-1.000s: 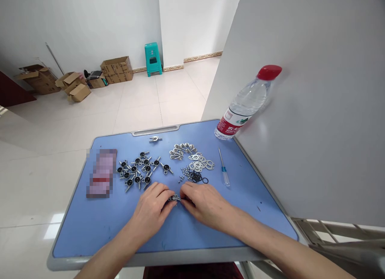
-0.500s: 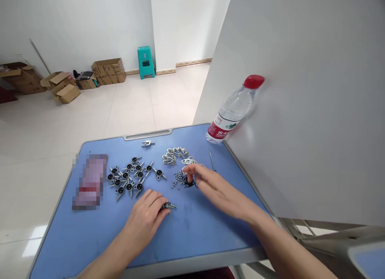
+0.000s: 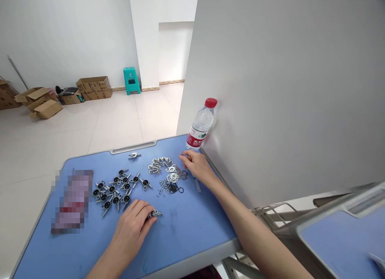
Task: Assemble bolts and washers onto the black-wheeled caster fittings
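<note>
My left hand (image 3: 130,223) pinches a small metal fitting (image 3: 155,213) with a stub sticking out to the right, just above the table. My right hand (image 3: 197,164) is closed at the fingertips near the bottle's base; what they hold, if anything, is too small to make out. Below its wrist shows the clear handle of a screwdriver (image 3: 197,184), the rest hidden. Between the hands lie black O-rings (image 3: 172,187), small screws (image 3: 163,185), silver flat plates (image 3: 172,177), brownish gaskets (image 3: 182,174) and an arc of metal levers (image 3: 156,163).
Several metal fittings with black discs (image 3: 116,179) are grouped on the left of the blue table (image 3: 180,235). One lone fitting (image 3: 134,155) lies near the far edge. A water bottle (image 3: 200,126) stands against the grey panel (image 3: 270,90). A blurred pinkish packet (image 3: 75,199) lies far left.
My right hand has moved from over the O-rings and screws to beside the bottle, uncovering those parts. My left hand still holds the fitting. The whole view has shifted.
</note>
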A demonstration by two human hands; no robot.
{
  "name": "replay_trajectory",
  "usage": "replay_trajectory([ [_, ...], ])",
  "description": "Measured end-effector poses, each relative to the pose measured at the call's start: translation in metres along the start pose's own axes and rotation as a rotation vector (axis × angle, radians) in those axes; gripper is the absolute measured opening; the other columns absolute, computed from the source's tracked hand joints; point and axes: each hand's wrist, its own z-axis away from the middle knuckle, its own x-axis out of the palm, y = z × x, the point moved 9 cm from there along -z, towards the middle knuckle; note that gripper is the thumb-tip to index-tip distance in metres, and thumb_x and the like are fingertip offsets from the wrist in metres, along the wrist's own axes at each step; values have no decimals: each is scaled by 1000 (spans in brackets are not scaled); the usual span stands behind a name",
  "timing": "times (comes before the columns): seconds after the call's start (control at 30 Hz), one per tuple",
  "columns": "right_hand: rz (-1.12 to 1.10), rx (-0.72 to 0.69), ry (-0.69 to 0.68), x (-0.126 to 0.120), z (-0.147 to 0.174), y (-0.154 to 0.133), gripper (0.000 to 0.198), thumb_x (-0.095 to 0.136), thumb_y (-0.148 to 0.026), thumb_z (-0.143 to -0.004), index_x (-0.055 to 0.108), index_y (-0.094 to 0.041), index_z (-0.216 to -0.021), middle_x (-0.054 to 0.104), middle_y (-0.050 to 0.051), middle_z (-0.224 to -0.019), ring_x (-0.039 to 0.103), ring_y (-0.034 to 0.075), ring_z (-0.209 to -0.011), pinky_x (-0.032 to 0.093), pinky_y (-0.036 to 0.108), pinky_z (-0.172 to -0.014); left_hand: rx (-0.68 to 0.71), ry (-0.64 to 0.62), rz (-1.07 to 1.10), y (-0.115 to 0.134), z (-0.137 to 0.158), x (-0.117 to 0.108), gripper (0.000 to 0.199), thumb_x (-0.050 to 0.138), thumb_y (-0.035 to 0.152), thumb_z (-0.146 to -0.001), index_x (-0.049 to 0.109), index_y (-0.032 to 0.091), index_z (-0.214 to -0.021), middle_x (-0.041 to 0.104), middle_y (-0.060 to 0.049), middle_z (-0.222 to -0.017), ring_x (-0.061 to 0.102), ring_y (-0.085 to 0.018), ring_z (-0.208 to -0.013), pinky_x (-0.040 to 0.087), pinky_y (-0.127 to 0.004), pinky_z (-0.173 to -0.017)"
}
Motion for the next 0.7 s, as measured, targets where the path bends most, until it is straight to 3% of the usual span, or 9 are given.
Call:
replay_trajectory([
  [0.13,65,-76,86,-5,-1,-6,22,54,-33,-87,68,-16,-82,63,2,-73,56,16,-66,42,27,-65,6,-6,-19,-1,1,1,24,41,30,-100,61,17,-96,65,-6,-87,60,-20,-76,53,-33,-65],
  [0.27,146,-192,146,-16,2,-14,25,50,-30,-92,68,-16,-102,64,6,-88,58,17,-79,46,28,-75,4,-27,-19,0,1,2,23,41,28,-100,61,17,-96,64,-6,-86,59,-20,-76,53,-33,-65],
  [0.5,398,-325,-73,12,8,-20,29,51,-5,-88,72,-19,-101,68,6,-94,60,19,-92,42,30,-85,0,-22,-11,-1,1,0,20,43,27,-99,61,19,-96,64,-5,-86,60,-19,-76,53,-32,-66],
  [0.7,575,-333,-179,26,14,-23,34,48,-1,-87,71,-18,-104,66,9,-96,59,20,-92,40,30,-84,-2,-35,-16,0,2,1,22,42,27,-99,61,18,-95,64,-6,-86,59,-19,-76,52,-33,-66],
])
